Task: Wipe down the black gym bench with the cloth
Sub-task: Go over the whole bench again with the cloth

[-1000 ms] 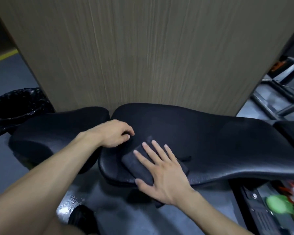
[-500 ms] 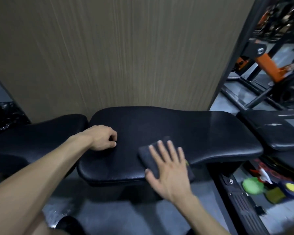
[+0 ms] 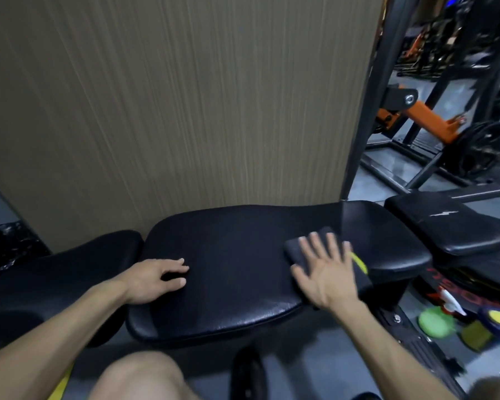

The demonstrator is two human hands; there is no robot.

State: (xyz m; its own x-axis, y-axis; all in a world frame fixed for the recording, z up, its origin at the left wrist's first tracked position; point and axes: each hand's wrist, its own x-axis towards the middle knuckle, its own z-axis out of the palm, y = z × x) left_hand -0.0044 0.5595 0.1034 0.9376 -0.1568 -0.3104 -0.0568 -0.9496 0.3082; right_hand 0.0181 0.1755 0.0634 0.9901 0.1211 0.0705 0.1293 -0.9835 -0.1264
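Because wiping needs even pressure, the right hand (image 3: 328,274) lies flat, fingers spread, pressing the dark cloth (image 3: 306,249) onto the black bench (image 3: 234,255) near its right end; the left hand (image 3: 153,280), loosely relaxed and grasping nothing, rests on the pad well apart to the left, probably as a brace.

Gym floor: padded black bench (image 3: 243,255), orange plate-loaded machine (image 3: 425,114) (weight plate (image 3: 485,148) mounted), racks behind.
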